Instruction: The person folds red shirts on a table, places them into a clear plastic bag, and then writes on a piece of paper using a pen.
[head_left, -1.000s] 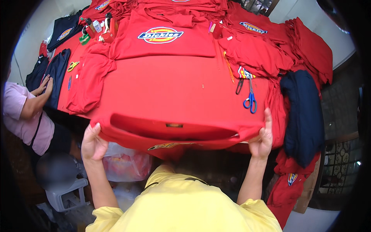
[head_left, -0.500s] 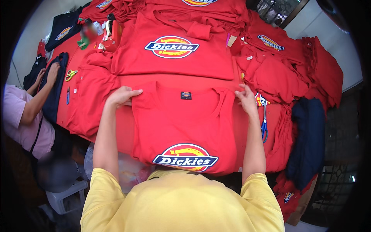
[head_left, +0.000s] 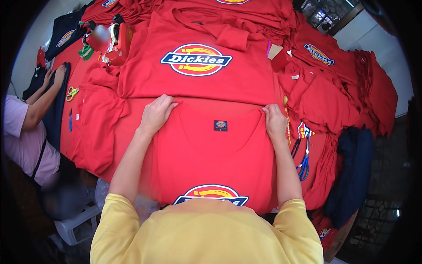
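A red T-shirt (head_left: pixel 211 163) with a printed chest emblem lies in front of me, its lower part hidden by my body. My left hand (head_left: pixel 158 113) pinches its left shoulder, fingers closed on the cloth. At the opposite shoulder, my right hand (head_left: pixel 275 123) grips the fabric in the same way. Between them the neckline spreads wide, with a small dark label inside the collar. Just beyond my hands, a second red T-shirt (head_left: pixel 145 79) lies flat with its emblem facing up.
Heaps of red shirts (head_left: pixel 321 97) surround the work area. Blue-handled scissors (head_left: pixel 303 169) lie to the right, yellow scissors (head_left: pixel 71 93) to the left. A red tape dispenser (head_left: pixel 125 37) stands at the back left. At far left a co-worker (head_left: pixel 30 132) handles dark cloth; a dark bundle (head_left: pixel 351 171) hangs at right.
Both hands, open beside the shirt before, have come inward and taken hold of its shoulders. The shirt's neckline is now drawn straighter and wider, and its emblem sits lower in view.
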Tool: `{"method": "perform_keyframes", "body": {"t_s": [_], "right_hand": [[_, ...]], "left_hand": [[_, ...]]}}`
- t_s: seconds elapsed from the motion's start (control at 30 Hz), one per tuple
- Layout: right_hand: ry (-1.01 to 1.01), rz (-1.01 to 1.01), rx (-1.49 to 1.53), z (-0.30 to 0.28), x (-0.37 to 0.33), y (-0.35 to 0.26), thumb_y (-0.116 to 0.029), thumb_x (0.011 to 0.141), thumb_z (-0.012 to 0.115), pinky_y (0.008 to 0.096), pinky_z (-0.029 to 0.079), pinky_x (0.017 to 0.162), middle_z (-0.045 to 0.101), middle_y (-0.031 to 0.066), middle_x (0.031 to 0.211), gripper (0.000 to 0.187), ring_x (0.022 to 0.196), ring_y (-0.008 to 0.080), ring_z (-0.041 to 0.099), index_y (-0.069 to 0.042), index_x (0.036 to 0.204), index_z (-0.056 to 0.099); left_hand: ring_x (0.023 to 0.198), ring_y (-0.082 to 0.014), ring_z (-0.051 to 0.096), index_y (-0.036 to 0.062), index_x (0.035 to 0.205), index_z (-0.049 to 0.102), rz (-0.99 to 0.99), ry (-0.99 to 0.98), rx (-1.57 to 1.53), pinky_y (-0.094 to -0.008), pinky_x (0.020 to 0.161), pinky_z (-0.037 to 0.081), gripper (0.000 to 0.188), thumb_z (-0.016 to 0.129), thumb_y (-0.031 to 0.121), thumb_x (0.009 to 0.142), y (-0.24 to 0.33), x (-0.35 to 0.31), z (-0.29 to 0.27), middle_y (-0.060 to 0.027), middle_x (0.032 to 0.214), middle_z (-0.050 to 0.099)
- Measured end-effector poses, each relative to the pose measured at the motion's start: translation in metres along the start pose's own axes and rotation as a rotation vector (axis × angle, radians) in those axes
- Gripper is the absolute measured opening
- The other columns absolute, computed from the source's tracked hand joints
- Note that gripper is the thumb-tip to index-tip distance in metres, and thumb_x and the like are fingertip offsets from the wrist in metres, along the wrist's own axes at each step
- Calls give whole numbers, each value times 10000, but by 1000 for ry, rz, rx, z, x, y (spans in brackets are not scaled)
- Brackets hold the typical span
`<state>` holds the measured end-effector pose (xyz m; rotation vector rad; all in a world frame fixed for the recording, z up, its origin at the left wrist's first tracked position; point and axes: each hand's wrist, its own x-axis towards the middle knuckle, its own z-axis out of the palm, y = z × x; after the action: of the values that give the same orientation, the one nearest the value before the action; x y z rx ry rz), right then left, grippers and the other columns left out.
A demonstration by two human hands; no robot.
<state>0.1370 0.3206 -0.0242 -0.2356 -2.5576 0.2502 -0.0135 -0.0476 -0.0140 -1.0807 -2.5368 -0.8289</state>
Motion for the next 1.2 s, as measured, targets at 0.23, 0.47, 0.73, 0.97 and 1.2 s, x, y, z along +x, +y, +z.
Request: {"method": "perform_keyframes", "body": {"t_s": [0.23, 0.47, 0.73, 0.97, 1.2], "right_hand": [[-31, -9, 19, 0, -4, 4, -194, 873, 620, 422, 483, 603, 594, 93, 798, 142, 736, 312, 619, -67, 841, 564], [-5, -16, 96, -1, -6, 2, -197, 861, 631, 421, 482, 631, 603, 100, 794, 149, 760, 312, 618, -64, 838, 570], [-128, 144, 218, -11, -8, 11, -202, 862, 635, 405, 485, 729, 624, 148, 863, 176, 834, 331, 616, -40, 926, 607], [-431, 85, 373, -45, 0, 2, -201, 837, 669, 397, 446, 890, 625, 147, 1045, 264, 1059, 333, 554, -18, 1024, 626], [-529, 382, 588, -31, 4, 1, -162, 847, 654, 355, 441, 910, 643, 151, 1023, 217, 1041, 264, 594, -12, 998, 612]], "left_hand": [[902, -292, 556, 44, 953, 609, 102, -49, 111, -397, 789, 451, 188, 688, 147, 816, 36, 12, -4, -105, 939, 593], [821, -220, 580, 39, 874, 668, -114, -242, -179, -354, 789, 456, 155, 723, 162, 798, 83, 21, 35, -85, 791, 605], [589, -67, 551, 10, 862, 643, -607, 33, -782, -202, 545, 441, 211, 646, 213, 919, 41, 50, 5, -16, 717, 618], [713, -244, 604, -9, 882, 626, -428, 105, -119, -373, 676, 470, 284, 596, 268, 937, -4, 1, -36, -126, 756, 625], [833, -301, 590, -23, 914, 546, -483, -81, -319, -370, 771, 464, 202, 609, 169, 907, 7, 3, -10, -168, 887, 609]]}}
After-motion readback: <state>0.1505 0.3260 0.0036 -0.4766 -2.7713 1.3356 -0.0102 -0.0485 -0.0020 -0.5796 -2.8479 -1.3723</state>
